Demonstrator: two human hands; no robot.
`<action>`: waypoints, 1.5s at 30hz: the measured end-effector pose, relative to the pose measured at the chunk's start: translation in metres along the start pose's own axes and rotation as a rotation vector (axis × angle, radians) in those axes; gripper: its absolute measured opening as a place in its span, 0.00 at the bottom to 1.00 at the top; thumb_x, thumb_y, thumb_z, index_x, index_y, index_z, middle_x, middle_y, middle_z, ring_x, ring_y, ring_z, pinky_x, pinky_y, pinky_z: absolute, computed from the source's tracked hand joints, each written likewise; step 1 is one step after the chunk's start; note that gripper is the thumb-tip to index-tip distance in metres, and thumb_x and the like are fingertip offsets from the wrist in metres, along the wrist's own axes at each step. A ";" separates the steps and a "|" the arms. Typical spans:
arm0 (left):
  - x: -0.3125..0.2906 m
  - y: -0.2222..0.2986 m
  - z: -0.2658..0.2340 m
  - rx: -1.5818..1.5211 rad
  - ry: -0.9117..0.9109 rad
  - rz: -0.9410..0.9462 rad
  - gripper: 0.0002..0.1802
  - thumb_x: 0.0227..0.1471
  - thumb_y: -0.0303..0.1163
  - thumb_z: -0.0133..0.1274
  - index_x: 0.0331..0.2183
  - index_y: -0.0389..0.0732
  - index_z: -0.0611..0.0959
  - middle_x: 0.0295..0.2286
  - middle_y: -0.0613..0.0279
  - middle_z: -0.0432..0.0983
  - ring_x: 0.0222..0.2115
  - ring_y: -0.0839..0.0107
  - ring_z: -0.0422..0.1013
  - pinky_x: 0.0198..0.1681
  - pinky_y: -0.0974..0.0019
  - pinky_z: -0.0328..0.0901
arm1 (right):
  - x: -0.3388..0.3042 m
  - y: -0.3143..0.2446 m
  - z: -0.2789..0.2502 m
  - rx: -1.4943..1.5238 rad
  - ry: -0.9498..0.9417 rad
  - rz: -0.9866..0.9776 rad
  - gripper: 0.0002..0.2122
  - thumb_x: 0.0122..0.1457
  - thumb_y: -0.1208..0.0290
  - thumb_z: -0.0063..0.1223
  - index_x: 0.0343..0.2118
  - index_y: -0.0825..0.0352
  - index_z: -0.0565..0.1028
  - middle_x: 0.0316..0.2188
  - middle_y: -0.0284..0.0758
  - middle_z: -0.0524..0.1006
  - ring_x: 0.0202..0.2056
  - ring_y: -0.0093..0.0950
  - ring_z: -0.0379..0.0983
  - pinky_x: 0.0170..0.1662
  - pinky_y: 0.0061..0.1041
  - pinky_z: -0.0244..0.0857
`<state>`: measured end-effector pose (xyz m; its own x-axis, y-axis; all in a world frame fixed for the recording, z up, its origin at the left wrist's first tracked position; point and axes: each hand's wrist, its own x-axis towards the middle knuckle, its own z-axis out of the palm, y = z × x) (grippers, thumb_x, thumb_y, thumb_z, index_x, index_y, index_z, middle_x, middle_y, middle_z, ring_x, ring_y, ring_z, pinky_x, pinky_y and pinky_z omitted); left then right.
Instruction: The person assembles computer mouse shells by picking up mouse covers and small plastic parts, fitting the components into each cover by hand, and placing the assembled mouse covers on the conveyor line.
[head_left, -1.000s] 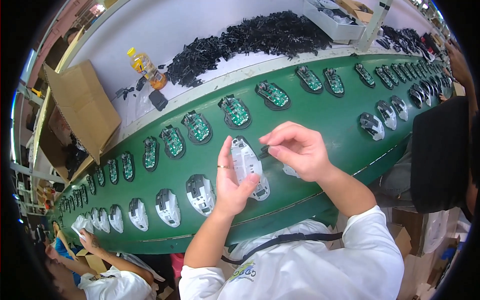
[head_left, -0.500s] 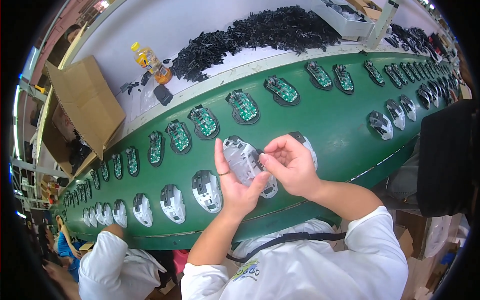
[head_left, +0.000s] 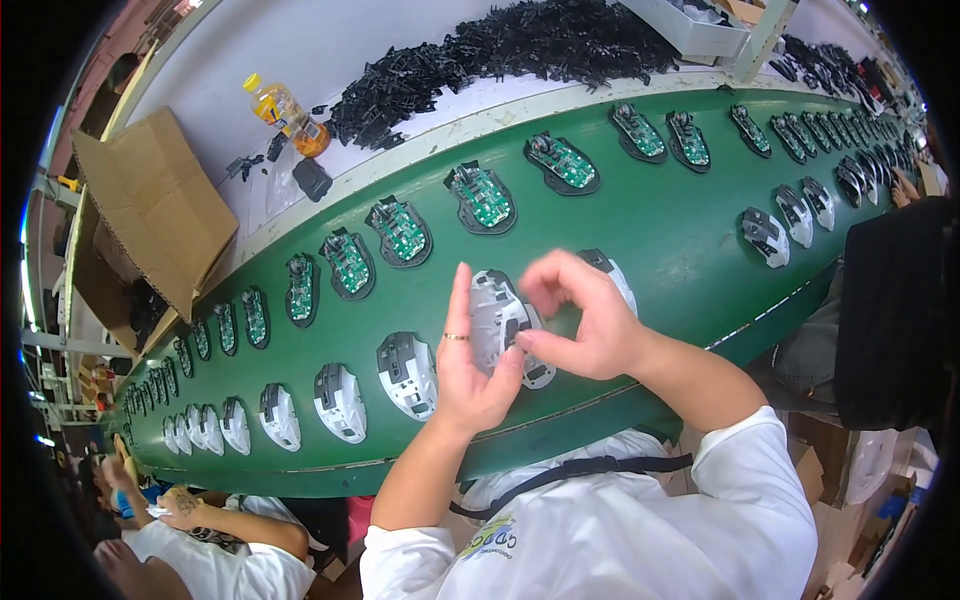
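Observation:
My left hand (head_left: 472, 385) grips a white mouse shell (head_left: 487, 315) from its side, hollow inner face up, above the green belt. A small black plastic part (head_left: 514, 327) sits on the shell at its right side. The thumb tip of my right hand (head_left: 602, 330) is at that part, pressing or just touching it. The index finger is lifted away from the thumb and smeared by motion. Beneath and behind my hands, another white-and-dark mouse shell (head_left: 612, 279) lies on the belt, partly hidden.
The green belt (head_left: 680, 250) carries a row of mouse bases with green circuit boards (head_left: 484, 197) and a nearer row of mouse shells (head_left: 407, 375). Beyond lie a heap of black parts (head_left: 500, 55), a drink bottle (head_left: 287, 118) and a cardboard box (head_left: 160, 200). A co-worker (head_left: 240, 545) sits at left.
My right index finger has lifted off the small black part, which now rests at the shell's side. The belt items appear slightly shifted in view. The co-worker's arm at left has moved.

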<state>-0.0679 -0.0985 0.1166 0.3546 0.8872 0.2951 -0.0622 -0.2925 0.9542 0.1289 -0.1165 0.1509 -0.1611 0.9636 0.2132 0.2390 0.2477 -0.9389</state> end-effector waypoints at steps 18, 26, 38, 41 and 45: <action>-0.003 0.002 -0.009 0.217 -0.034 0.193 0.13 0.47 0.21 0.57 0.39 0.32 0.82 0.54 0.26 0.69 0.53 0.42 0.73 0.55 0.52 0.67 | 0.004 0.012 0.016 0.247 0.038 -0.065 0.25 0.55 0.80 0.59 0.57 0.70 0.69 0.62 0.45 0.64 0.58 0.32 0.69 0.55 0.30 0.72; -0.009 0.000 -0.011 0.188 0.026 0.195 0.10 0.45 0.20 0.56 0.34 0.30 0.83 0.49 0.32 0.76 0.50 0.43 0.75 0.54 0.52 0.68 | 0.001 0.010 0.019 0.340 -0.106 -0.009 0.28 0.56 0.80 0.57 0.61 0.69 0.64 0.68 0.49 0.55 0.65 0.35 0.60 0.65 0.36 0.57; -0.009 0.001 -0.010 0.203 0.065 0.255 0.08 0.45 0.22 0.57 0.32 0.30 0.84 0.48 0.35 0.78 0.48 0.43 0.76 0.54 0.50 0.68 | -0.007 0.005 0.044 0.490 -0.007 0.040 0.22 0.56 0.85 0.50 0.53 0.66 0.61 0.66 0.50 0.52 0.64 0.36 0.62 0.63 0.38 0.61; -0.009 0.003 -0.006 0.232 0.081 0.255 0.08 0.45 0.22 0.57 0.32 0.30 0.84 0.48 0.35 0.78 0.48 0.44 0.76 0.54 0.50 0.68 | -0.005 0.006 0.039 0.469 -0.029 -0.004 0.27 0.57 0.84 0.49 0.60 0.67 0.58 0.68 0.49 0.51 0.65 0.37 0.61 0.65 0.39 0.59; -0.012 0.005 -0.012 0.164 0.058 0.177 0.08 0.46 0.21 0.56 0.32 0.30 0.84 0.48 0.37 0.78 0.49 0.46 0.76 0.55 0.52 0.67 | -0.006 -0.002 0.040 0.501 -0.042 -0.025 0.34 0.57 0.83 0.48 0.67 0.69 0.51 0.69 0.47 0.51 0.66 0.37 0.59 0.67 0.39 0.56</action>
<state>-0.0835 -0.1062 0.1180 0.2972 0.8348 0.4635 0.0359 -0.4948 0.8683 0.0914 -0.1270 0.1406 -0.2021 0.9506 0.2356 -0.2528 0.1818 -0.9503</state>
